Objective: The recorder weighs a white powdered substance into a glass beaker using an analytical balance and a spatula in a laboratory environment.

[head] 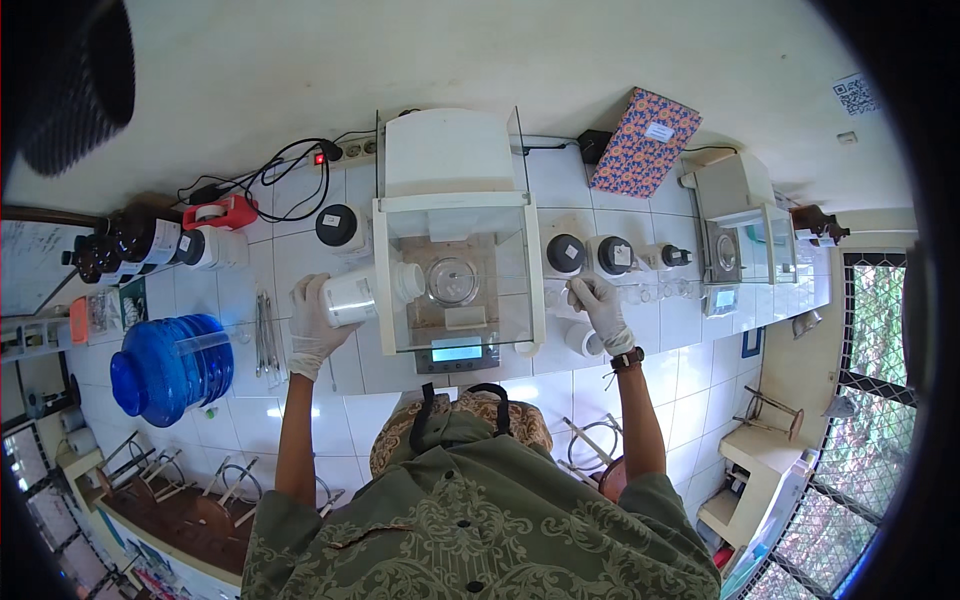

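My gloved left hand (313, 319) holds a white plastic bottle (351, 297) tilted on its side, its uncapped mouth reaching through the left side of a glass-walled analytical balance (381, 277). From the right, my gloved right hand (597, 304) pinches a thin metal spatula (499, 276), whose tip is over a round glass dish (452, 282) on the weighing pan. The balance's display (457, 351) is lit. A black-capped white bottle (566, 253) stands just behind my right hand, and a white container (583, 340) is at its near side.
Several metal spatulas (267, 337) and a large blue water jug (176, 367) are at the left. Black-capped bottles (337, 226), brown glass bottles (146, 238) and coiled cables (289, 180) lie farther back. A patterned book (646, 142) leans on the wall; a second balance (739, 247) stands right.
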